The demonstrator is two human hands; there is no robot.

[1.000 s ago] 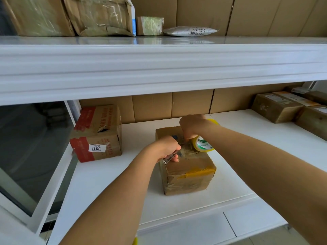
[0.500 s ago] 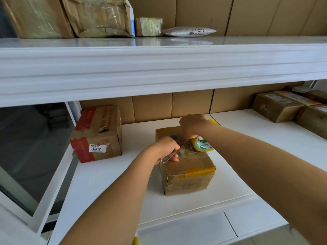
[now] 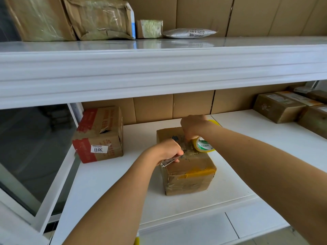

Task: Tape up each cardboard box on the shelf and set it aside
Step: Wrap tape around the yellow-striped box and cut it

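Sitting mid-shelf (image 3: 109, 188): a brown box (image 3: 189, 175) wrapped in clear tape, yellow strip across its front edge. Gripping a small metal blade (image 3: 170, 160) over the box top, fingers curled: left hand (image 3: 167, 150). Clutching a roll of tape (image 3: 204, 145) against the far top edge: right hand (image 3: 193, 125). Resting off to the left, well apart: a red-printed carton (image 3: 100, 134). Stacked at far right: more boxes (image 3: 279, 106).

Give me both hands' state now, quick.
Left hand: closed on a small metal blade over the box.
Right hand: holding the tape roll.
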